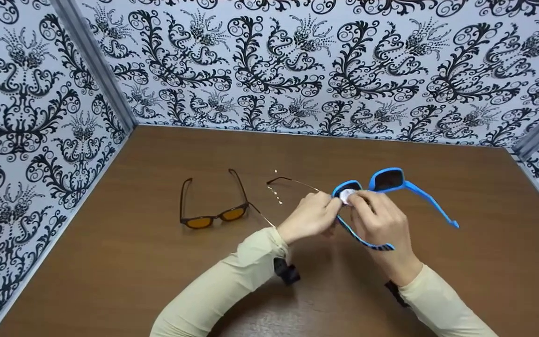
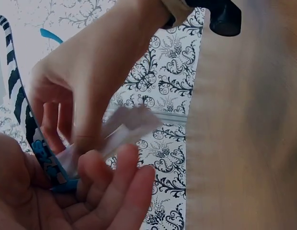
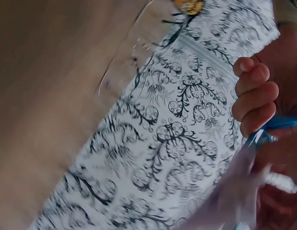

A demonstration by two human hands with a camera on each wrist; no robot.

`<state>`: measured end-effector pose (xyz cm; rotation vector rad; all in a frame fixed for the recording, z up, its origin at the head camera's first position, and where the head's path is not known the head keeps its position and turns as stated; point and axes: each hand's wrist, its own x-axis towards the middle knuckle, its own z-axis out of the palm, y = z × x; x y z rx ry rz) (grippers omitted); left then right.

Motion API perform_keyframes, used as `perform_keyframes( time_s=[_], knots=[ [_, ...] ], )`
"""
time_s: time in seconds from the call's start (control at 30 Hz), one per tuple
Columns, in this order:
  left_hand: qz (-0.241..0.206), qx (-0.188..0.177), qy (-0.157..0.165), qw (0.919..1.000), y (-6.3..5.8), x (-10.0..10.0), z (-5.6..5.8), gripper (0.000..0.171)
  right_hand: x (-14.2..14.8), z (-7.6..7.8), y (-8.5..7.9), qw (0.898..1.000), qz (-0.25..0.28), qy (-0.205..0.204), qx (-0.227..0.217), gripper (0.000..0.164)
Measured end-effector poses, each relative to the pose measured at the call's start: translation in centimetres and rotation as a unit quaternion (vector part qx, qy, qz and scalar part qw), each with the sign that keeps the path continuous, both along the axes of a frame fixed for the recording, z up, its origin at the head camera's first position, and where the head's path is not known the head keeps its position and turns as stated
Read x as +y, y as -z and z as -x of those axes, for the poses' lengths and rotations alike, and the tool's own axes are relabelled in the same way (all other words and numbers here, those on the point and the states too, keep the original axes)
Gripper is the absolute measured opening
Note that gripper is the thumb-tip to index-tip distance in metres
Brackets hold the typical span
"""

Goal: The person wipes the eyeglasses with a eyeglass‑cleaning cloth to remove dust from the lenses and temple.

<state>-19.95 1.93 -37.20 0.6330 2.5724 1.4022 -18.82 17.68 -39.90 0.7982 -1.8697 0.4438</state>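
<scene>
A pair of blue sunglasses (image 1: pixel 389 179) with dark lenses is held up over the table, gripped at one side by my left hand (image 1: pixel 309 213). One temple arm has zebra stripes (image 2: pixel 15 91) and passes across the left palm in the left wrist view. My right hand (image 1: pixel 384 220) pinches a thin white cloth (image 1: pixel 346 196) against the lens nearest the left hand. Loose folds of the cloth hang below the right fingers in the right wrist view. The other blue temple sticks out to the right, unfolded.
Dark-framed glasses with orange lenses (image 1: pixel 199 223) lie on the brown table (image 1: pixel 124 262) at the left. Thin wire-framed glasses (image 1: pixel 280 179) lie partly hidden behind my left hand, with small bright specks beside them. Patterned panels (image 1: pixel 279 70) stand around the table's back and sides.
</scene>
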Motion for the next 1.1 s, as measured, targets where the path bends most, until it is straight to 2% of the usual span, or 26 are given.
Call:
perform_keyframes(
  time_s=[0.07,0.1,0.17,0.27,0.37,0.4,0.47,0.53,0.63,0.7,0.73,0.83,0.9,0.97,1.03,1.1],
  knots=[
    [0.003,-0.012,0.002,0.9999,-0.1,0.0,-0.1,0.042,-0.2,0.0,0.0,0.999,-0.007,0.044,0.032,0.023],
    [0.004,-0.018,0.003,0.9998,-0.1,0.1,-0.1,0.042,-0.3,0.0,0.0,0.998,-0.002,0.053,0.043,0.022],
    [0.007,-0.023,0.007,0.9997,0.0,0.2,-0.2,0.042,-0.5,0.2,0.0,0.998,0.021,0.04,0.045,0.02],
    [0.003,-0.025,0.019,0.9995,0.3,0.3,-0.1,0.038,-0.6,0.3,0.1,0.998,0.057,-0.032,-0.007,0.011],
    [-0.027,-0.036,0.032,0.9985,0.6,0.2,-0.1,0.034,-0.3,0.0,0.2,0.988,0.075,-0.098,-0.097,0.012],
    [-0.038,-0.041,0.036,0.9978,0.6,0.1,0.0,0.033,-0.1,-0.2,0.3,0.984,0.072,-0.104,-0.122,0.016],
    [-0.055,-0.052,0.039,0.9964,0.7,-0.1,0.0,0.031,0.2,-0.4,0.3,0.985,0.052,-0.091,-0.139,0.021],
    [-0.058,-0.064,0.041,0.9954,0.7,-0.2,-0.1,0.03,0.2,-0.5,0.4,0.992,0.03,-0.051,-0.108,0.017],
    [-0.047,-0.081,0.039,0.9948,0.6,0.0,-0.2,0.029,-0.1,-0.3,0.4,1.0,0.019,0.008,-0.019,0.015],
    [-0.052,-0.101,0.038,0.9928,0.7,0.2,-0.3,0.031,-0.4,-0.2,0.4,0.999,0.035,0.023,0.02,0.019],
    [-0.059,-0.11,0.038,0.9914,0.7,0.3,-0.4,0.031,-0.5,-0.1,0.4,0.999,0.044,0.016,0.028,0.021],
    [-0.078,-0.123,0.039,0.9885,0.8,0.4,-0.4,0.034,-0.5,0.0,0.4,0.998,0.051,-0.039,-0.004,0.017],
    [-0.088,-0.126,0.034,0.9875,0.9,0.4,-0.3,0.035,-0.3,-0.1,0.3,0.995,0.045,-0.08,-0.049,0.012],
    [-0.086,-0.12,0.028,0.9887,1.0,0.4,-0.3,0.037,0.1,-0.3,0.3,0.99,0.03,-0.099,-0.096,0.012],
    [-0.085,-0.119,0.022,0.989,1.2,0.4,-0.3,0.037,0.4,-0.4,0.3,0.992,0.008,-0.071,-0.103,0.012],
    [-0.084,-0.123,0.019,0.9886,1.3,0.5,-0.4,0.036,0.5,-0.4,0.2,0.997,-0.012,-0.02,-0.07,0.011]
  ],
)
